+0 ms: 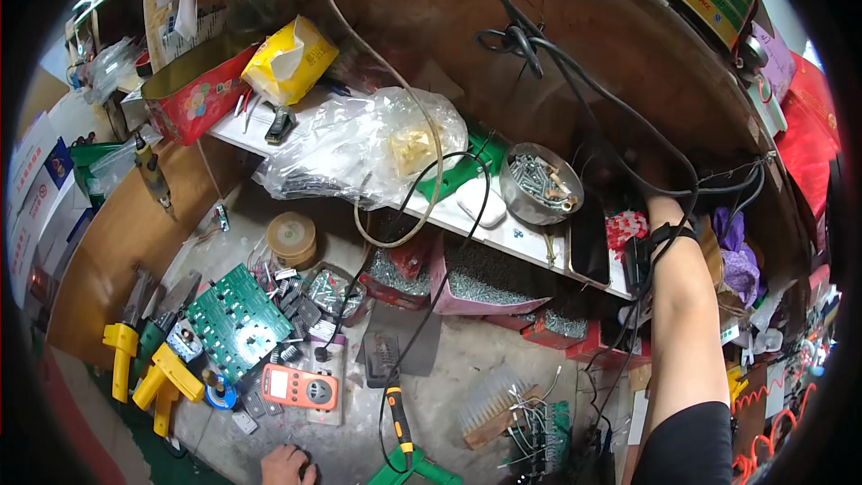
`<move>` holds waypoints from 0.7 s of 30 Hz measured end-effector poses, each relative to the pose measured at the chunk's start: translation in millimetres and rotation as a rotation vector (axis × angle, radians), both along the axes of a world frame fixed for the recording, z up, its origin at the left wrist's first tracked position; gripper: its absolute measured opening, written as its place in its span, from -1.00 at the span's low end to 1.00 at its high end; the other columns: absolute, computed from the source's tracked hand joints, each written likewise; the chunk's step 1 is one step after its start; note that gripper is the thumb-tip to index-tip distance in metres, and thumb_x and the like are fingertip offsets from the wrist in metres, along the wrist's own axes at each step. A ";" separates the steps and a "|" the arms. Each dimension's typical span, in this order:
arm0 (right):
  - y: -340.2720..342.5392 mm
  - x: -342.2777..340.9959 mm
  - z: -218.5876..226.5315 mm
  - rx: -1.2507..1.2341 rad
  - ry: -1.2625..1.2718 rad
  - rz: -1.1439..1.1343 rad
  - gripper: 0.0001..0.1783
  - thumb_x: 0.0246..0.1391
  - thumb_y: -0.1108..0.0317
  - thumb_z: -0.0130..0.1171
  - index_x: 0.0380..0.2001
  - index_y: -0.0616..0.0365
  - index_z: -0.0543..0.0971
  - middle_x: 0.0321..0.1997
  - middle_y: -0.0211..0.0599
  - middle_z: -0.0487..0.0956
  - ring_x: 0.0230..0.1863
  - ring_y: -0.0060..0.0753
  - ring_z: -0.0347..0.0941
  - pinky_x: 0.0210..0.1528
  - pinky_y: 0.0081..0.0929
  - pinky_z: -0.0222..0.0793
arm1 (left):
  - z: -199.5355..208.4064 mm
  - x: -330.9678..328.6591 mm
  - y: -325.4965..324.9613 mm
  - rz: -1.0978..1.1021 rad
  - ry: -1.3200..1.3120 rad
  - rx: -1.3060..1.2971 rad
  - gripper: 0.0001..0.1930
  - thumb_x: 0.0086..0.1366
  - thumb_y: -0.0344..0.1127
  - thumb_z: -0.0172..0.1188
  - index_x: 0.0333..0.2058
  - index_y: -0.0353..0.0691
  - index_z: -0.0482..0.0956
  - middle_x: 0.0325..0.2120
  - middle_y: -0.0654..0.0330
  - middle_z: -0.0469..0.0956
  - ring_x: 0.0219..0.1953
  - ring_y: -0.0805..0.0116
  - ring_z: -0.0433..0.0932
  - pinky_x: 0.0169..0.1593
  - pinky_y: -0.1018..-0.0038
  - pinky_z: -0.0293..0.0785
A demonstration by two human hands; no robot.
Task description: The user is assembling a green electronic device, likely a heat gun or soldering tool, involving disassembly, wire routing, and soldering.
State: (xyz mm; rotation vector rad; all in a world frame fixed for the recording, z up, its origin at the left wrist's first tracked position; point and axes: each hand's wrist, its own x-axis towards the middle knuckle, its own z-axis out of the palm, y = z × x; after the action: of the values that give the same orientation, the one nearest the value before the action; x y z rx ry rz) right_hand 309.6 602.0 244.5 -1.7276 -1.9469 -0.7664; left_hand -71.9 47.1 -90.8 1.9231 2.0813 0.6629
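My left hand [287, 465] rests at the lower edge of the picture, on the bench just below an orange multimeter [301, 388]. The frame cuts it off; its fingers look bent, and whether they hold anything does not show. My right arm stretches up past the right end of the white shelf [503, 238]. The right hand [660, 175] is lost in shadow behind black cables [620, 157], so its fingers cannot be made out. Near that wrist lies a red-and-white patterned item [626, 229]. A soldering iron with an orange-and-black handle [400, 418] lies by a green stand [422, 469].
On the shelf are a metal bowl of screws [541, 184], clear plastic bags [350, 148] and a yellow packet [289, 60]. Below stand boxes of screws [489, 292]. Green circuit boards [238, 321], yellow-handled tools [166, 377] and a finned heatsink [494, 404] lie on the bench.
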 end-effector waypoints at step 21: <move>-330.1 110.4 -24.0 -0.358 1.172 0.278 -0.82 0.07 0.21 0.21 -0.38 0.08 0.61 -0.49 -0.58 0.57 -0.52 -0.78 0.39 -0.53 -0.74 0.11 | -23.4 -7.3 -5.0 -0.060 -0.047 0.065 -0.81 -0.07 -0.29 0.23 -0.56 -0.22 0.41 -0.54 0.03 0.40 -0.40 -0.05 0.42 -0.32 0.16 0.33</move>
State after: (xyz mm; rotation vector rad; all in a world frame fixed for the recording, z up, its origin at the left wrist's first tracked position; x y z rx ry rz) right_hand 420.0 271.9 220.5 -1.4559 -1.4048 0.6391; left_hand -79.2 42.1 -114.3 1.9755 1.9894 0.7636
